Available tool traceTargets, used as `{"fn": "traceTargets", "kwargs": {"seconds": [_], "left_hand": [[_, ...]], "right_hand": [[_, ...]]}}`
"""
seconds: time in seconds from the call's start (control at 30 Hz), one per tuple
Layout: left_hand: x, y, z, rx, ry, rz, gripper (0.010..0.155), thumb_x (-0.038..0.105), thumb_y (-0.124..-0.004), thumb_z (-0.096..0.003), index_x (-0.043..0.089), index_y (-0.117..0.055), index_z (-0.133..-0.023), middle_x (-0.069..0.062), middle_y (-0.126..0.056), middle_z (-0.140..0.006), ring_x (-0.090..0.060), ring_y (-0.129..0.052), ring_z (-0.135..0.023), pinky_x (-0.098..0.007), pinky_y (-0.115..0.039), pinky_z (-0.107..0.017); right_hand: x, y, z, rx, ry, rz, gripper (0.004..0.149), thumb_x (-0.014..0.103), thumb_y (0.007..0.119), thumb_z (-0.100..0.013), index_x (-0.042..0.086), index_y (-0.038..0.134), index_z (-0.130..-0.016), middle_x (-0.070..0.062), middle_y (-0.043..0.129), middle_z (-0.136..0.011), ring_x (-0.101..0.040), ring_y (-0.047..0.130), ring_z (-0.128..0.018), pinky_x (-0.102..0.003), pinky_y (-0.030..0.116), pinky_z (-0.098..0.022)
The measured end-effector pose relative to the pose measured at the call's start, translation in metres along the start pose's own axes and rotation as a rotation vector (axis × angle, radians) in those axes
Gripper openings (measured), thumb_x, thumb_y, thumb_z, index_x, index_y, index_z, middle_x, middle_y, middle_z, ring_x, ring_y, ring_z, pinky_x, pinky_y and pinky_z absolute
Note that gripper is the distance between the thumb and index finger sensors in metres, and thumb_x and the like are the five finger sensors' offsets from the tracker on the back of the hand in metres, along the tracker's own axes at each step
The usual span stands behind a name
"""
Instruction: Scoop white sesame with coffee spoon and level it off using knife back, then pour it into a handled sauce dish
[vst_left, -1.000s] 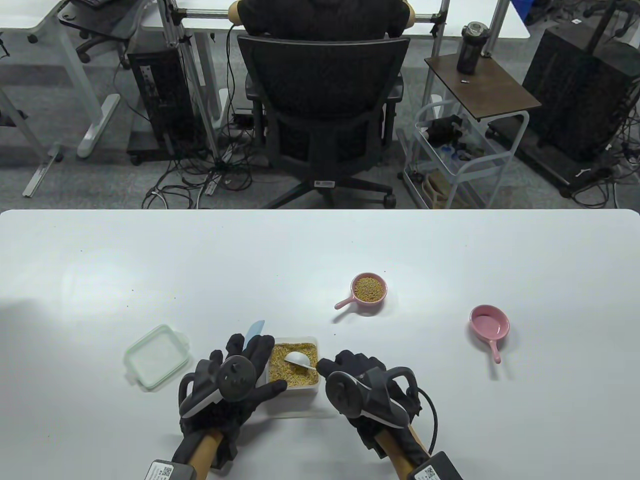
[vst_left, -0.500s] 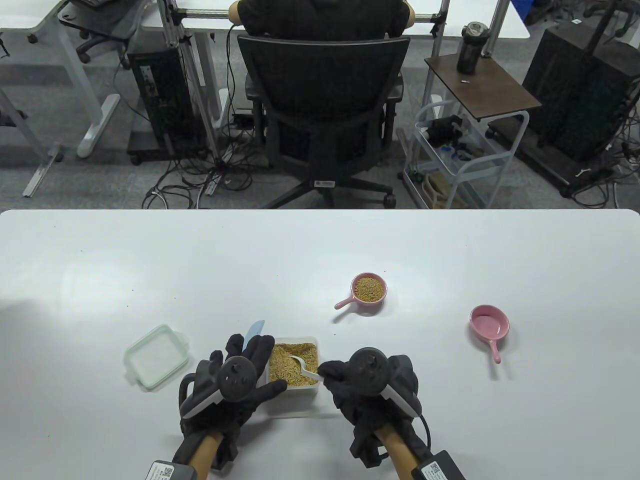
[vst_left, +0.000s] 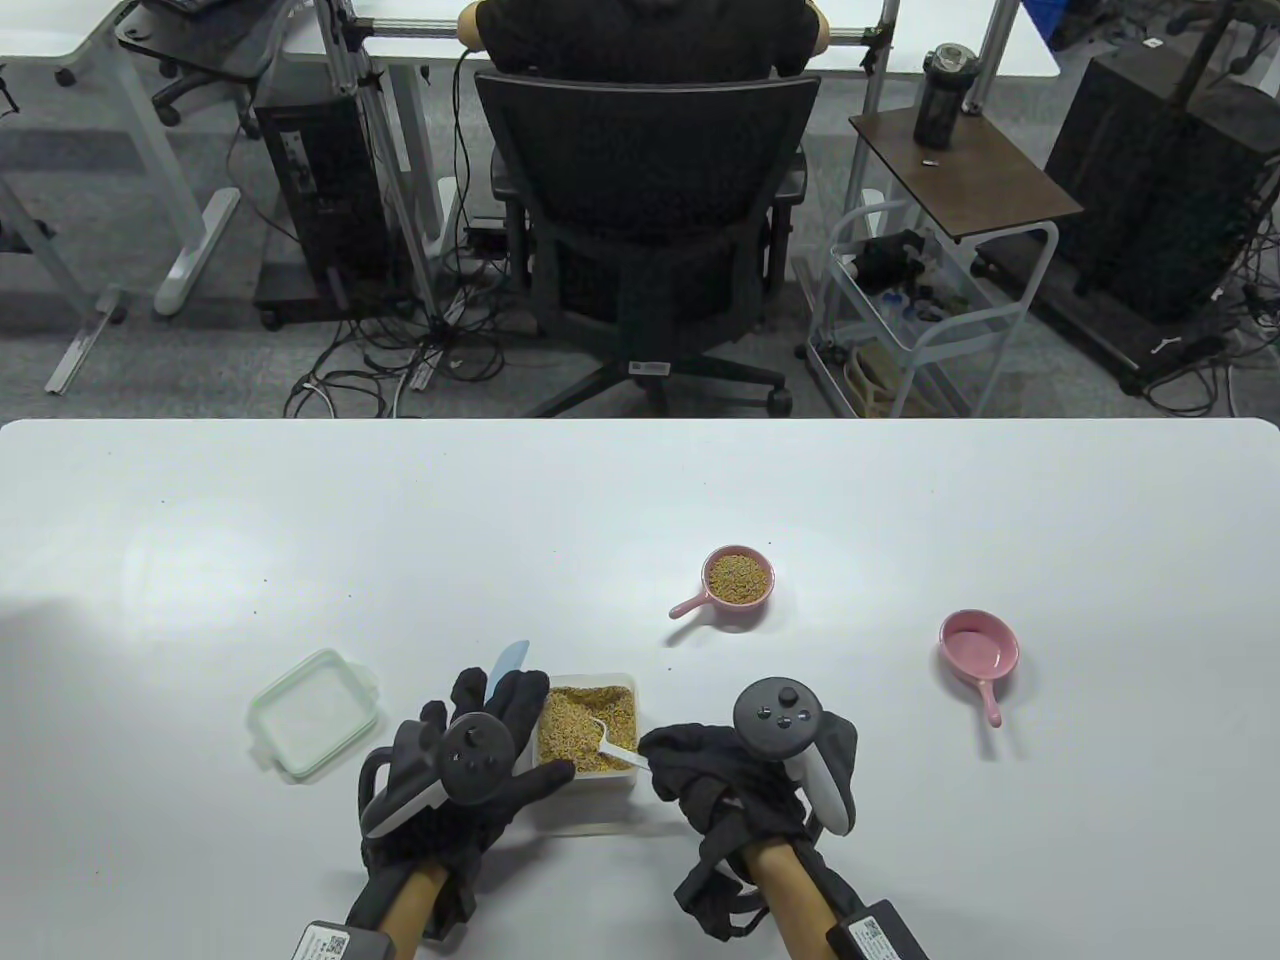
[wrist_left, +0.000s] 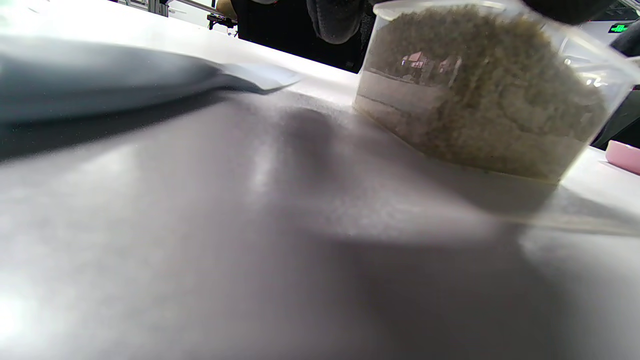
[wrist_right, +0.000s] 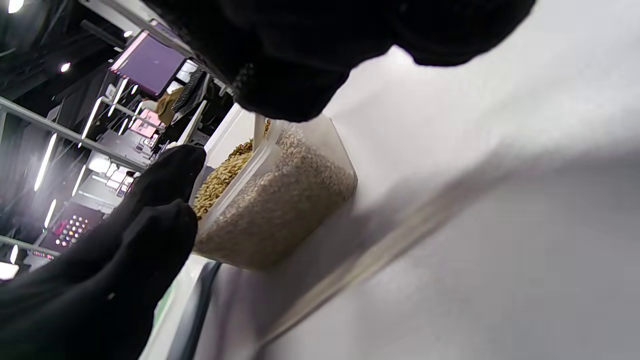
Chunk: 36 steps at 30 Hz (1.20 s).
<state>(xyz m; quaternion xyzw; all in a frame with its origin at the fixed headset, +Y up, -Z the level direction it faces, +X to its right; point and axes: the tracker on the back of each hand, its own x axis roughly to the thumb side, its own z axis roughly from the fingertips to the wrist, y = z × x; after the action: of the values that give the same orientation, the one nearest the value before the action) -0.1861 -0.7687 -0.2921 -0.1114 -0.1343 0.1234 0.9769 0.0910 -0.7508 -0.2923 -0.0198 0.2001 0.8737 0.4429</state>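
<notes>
An office or lab workspace; a white desk (vst_left: 300, 520) stands on grey carpet; behind it a black mesh office chair (vst_left: 650, 200), computer towers (vst_left: 320, 200) with tangled floor cables (vst_left: 400, 370), a white wire trolley (vst_left: 920, 330), and aluminium frame posts (vst_left: 350, 60) beside further desks.

1. The left hand (vst_left: 470, 775) lies flat, fingers spread and extended forward, thumb pointing right, tracker facing up.
2. The right hand (vst_left: 715, 775) is rolled outward, fingers curled into a pinch, tracker tipped to the right.
</notes>
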Motion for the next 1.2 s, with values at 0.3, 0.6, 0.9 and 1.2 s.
{"fn": "traceTargets", "kwargs": {"seconds": [0.3, 0.6, 0.9, 1.2], "left_hand": [[0.0, 0.0, 0.0, -0.002, 0.0, 0.002, 0.093, 0.076, -0.054, -0.0482, 0.033, -0.023, -0.124, 0.002, -0.04, -0.134, -0.043, -0.026, -0.12, -0.065, -0.029, -0.08], [0.0, 0.0, 0.0, -0.004, 0.004, 0.003, 0.092, 0.076, -0.054, -0.0484, 0.034, -0.022, -0.124, 0.002, -0.04, -0.134, -0.043, -0.025, -0.12, -0.065, -0.029, -0.08], [-0.001, -0.001, 0.0, -0.012, 0.007, 0.017, 0.092, 0.076, -0.054, -0.0488, 0.034, -0.021, -0.124, 0.002, -0.039, -0.134, -0.043, -0.024, -0.119, -0.065, -0.029, -0.08], [-0.006, 0.01, 0.007, 0.057, 0.017, 0.095, 0.093, 0.075, -0.055, -0.0485, 0.031, -0.024, -0.125, 0.001, -0.039, -0.134, -0.043, -0.025, -0.12, -0.066, -0.029, -0.08]], "right_hand": [[-0.01, -0.005, -0.004, 0.017, 0.015, -0.113, 0.036, 0.025, 0.081, -0.056, 0.012, 0.09, -0.089, -0.008, 0.101, -0.059, -0.008, 0.091, -0.023, -0.039, 0.085, -0.028], [-0.01, -0.014, 0.001, -0.005, -0.011, -0.159, 0.036, 0.025, 0.081, -0.056, 0.013, 0.09, -0.089, -0.008, 0.101, -0.059, -0.008, 0.091, -0.023, -0.039, 0.084, -0.028], [-0.011, -0.014, 0.001, -0.002, -0.008, -0.16, 0.036, 0.025, 0.081, -0.056, 0.013, 0.09, -0.089, -0.008, 0.101, -0.059, -0.008, 0.091, -0.024, -0.039, 0.084, -0.028], [-0.012, -0.015, 0.001, -0.007, -0.019, -0.156, 0.036, 0.025, 0.081, -0.056, 0.013, 0.09, -0.089, -0.008, 0.1, -0.06, -0.009, 0.091, -0.024, -0.039, 0.084, -0.028]]}}
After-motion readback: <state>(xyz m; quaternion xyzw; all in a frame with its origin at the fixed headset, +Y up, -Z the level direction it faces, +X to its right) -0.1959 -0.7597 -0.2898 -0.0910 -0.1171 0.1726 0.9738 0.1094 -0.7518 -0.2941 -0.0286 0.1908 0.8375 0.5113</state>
